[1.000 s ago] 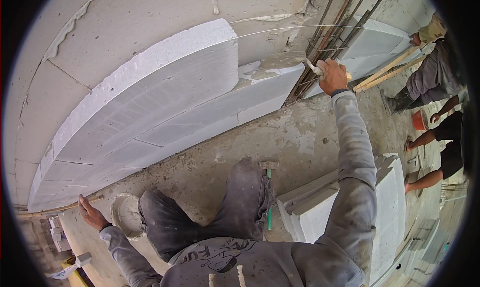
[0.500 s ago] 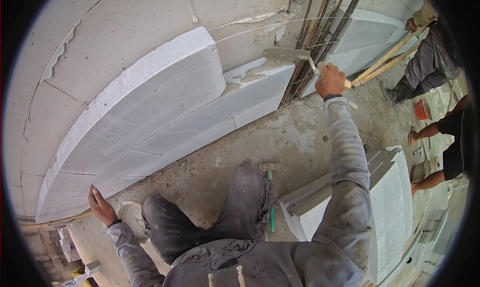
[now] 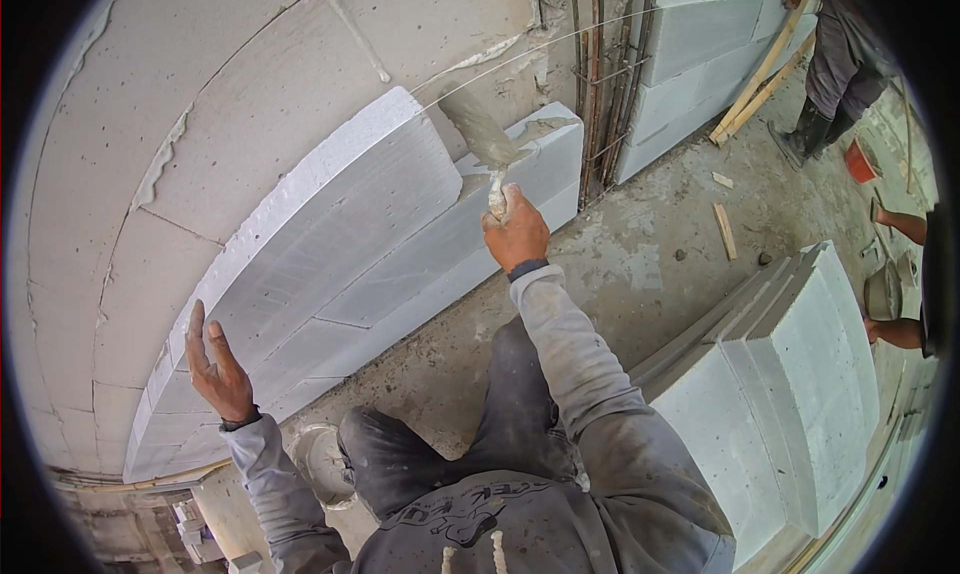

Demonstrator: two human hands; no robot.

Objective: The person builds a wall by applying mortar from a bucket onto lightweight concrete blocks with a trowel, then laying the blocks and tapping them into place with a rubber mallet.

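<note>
Head view: our R hand (image 3: 518, 236) is closed round the handle of the trowel (image 3: 482, 139); blade at far ctr, by the step in the wht block wall (image 3: 340, 219), L of rebar (image 3: 605, 94). Our L hand (image 3: 220, 376) is empty, fingers apart, nr wall's L part; contact: can't tell.

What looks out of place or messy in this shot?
A wood offcut lies loose on the floor, like stray debris. On the grey wall, a pale, lumpy ridge bulges out, like squeezed-out mortar.
</note>
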